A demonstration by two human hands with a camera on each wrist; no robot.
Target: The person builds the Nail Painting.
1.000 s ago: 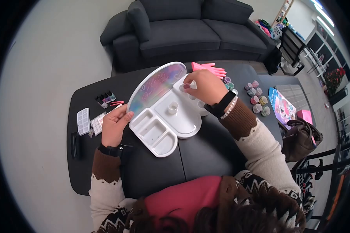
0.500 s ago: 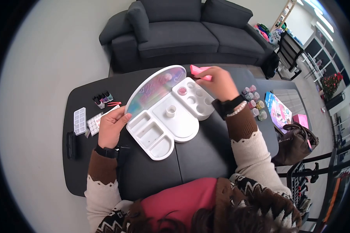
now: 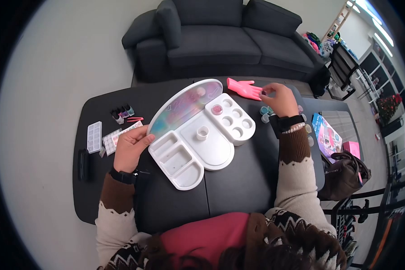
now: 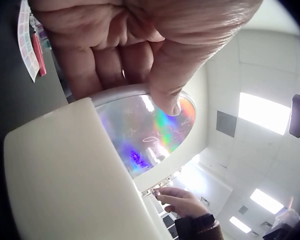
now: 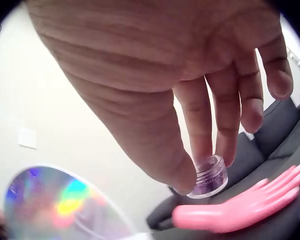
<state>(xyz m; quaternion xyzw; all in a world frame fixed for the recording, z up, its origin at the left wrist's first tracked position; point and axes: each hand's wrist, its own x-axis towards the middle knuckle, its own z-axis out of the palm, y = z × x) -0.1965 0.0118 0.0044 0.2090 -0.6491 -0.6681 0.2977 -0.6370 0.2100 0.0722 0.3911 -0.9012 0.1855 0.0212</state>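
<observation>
A white tray set (image 3: 210, 148) with an iridescent upright panel (image 3: 184, 103) stands on the black table. My left hand (image 3: 131, 146) grips the panel's left edge, thumb on its front in the left wrist view. Between right thumb and fingertips, my right hand (image 3: 281, 101) pinches a small clear jar of purple glitter (image 5: 211, 180), near a pink model hand (image 3: 245, 88). A pink jar (image 3: 217, 109) sits in one round hole of the right-hand holder (image 3: 239, 135); its other holes hold nothing. A small white cup (image 3: 202, 132) stands on the middle section.
Small jars (image 3: 264, 118) stand by my right wrist, partly hidden. At the left lie small bottles (image 3: 117, 118), red tweezers (image 3: 134, 119), a white compartment tray (image 3: 94, 137) and a black case (image 3: 83, 165). A colourful box (image 3: 327, 137) and a brown bag (image 3: 346, 176) are at the right.
My right hand placed the pink jar in the holder, let go, moved right past the model hand and now pinches the purple jar. My left hand stays on the panel.
</observation>
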